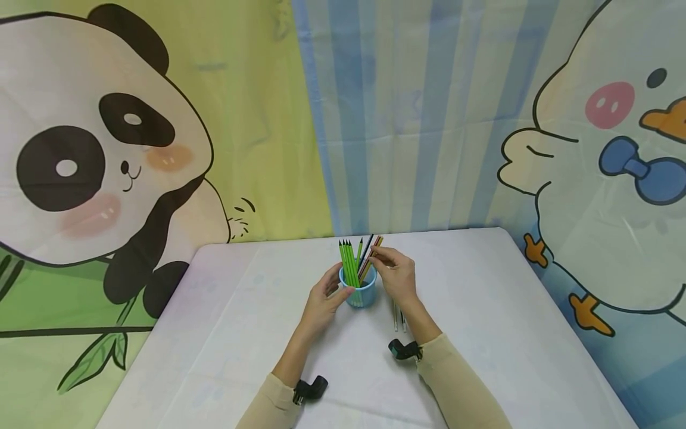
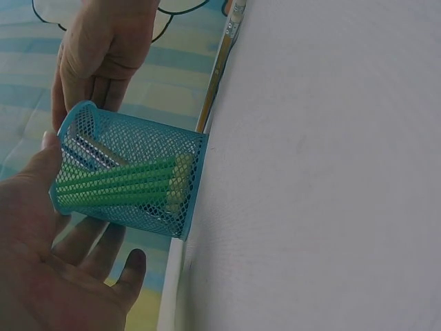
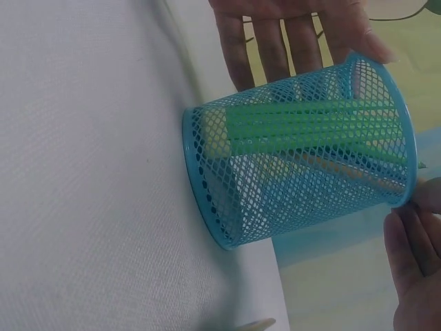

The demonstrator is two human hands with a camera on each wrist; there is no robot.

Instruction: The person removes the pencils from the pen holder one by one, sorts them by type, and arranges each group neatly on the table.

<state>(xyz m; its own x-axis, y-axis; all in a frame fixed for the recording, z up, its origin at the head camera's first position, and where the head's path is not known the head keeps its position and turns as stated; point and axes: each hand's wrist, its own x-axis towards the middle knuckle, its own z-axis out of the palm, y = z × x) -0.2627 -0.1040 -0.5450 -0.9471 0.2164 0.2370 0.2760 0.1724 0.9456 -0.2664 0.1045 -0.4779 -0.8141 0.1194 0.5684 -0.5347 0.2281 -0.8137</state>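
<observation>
A light-blue mesh pencil cup (image 1: 362,298) stands upright on the table with several green pencils (image 1: 348,265) in it, their dark points up. A dark blue pencil and brownish-red pencils (image 1: 367,269) lean toward the cup's right side. With thumb and fingers at the rim, my left hand (image 1: 323,296) holds the cup from the left. My right hand (image 1: 398,275) pinches the upper end of a brownish pencil above the right rim. Through the mesh, the green pencils (image 3: 310,127) show clearly in the right wrist view. The right fingertips are partly hidden there.
A few pencils (image 1: 396,317) lie on the white table (image 1: 257,333) beneath the right forearm. One gold-coloured pencil (image 2: 218,79) shows beyond the cup in the left wrist view. Behind the table hangs a printed curtain (image 1: 396,119).
</observation>
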